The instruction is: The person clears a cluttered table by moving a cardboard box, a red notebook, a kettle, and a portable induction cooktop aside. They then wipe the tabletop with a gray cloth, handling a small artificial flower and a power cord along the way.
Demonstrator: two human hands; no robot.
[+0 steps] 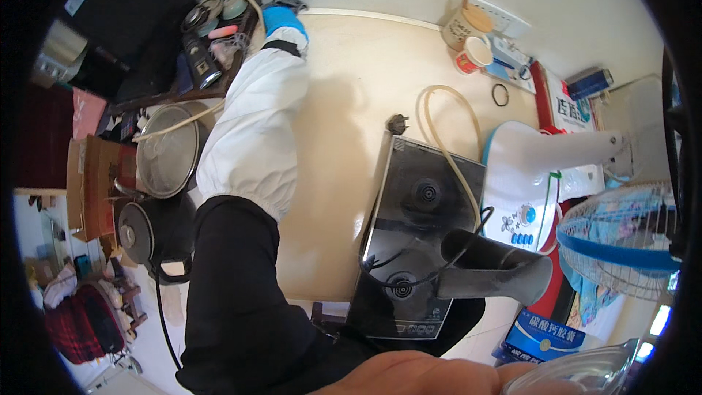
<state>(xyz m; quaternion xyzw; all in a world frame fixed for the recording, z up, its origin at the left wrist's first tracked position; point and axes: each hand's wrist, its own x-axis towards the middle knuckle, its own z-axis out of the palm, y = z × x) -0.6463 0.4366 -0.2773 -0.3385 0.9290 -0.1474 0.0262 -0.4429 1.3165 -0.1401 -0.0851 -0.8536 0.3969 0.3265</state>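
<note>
My left arm, in a black sleeve and a white sleeve cover, reaches across the cream tabletop (pixel 329 148) to its far left. There my left hand (pixel 282 19) shows as a blue glove beside a dark, crumpled item (pixel 290 3). Its fingers are hidden, so I cannot tell whether it grips anything. Low at the front edge of the view is my bare right hand (pixel 433 370), partly cut off. Its fingers are against a clear, curved-edged vessel (pixel 581 365), which it appears to hold. Between the hands lies a black two-zone cooktop (pixel 419 230).
A black-and-grey appliance (pixel 493 269) with a cord rests on the cooktop. A plug (pixel 397 123) lies behind it. To the right lies a white-and-blue fan (pixel 521 186). A lidded pot (pixel 170 148) and black kettle (pixel 156 230) stand left. A paper cup (pixel 473 56) is by the wall.
</note>
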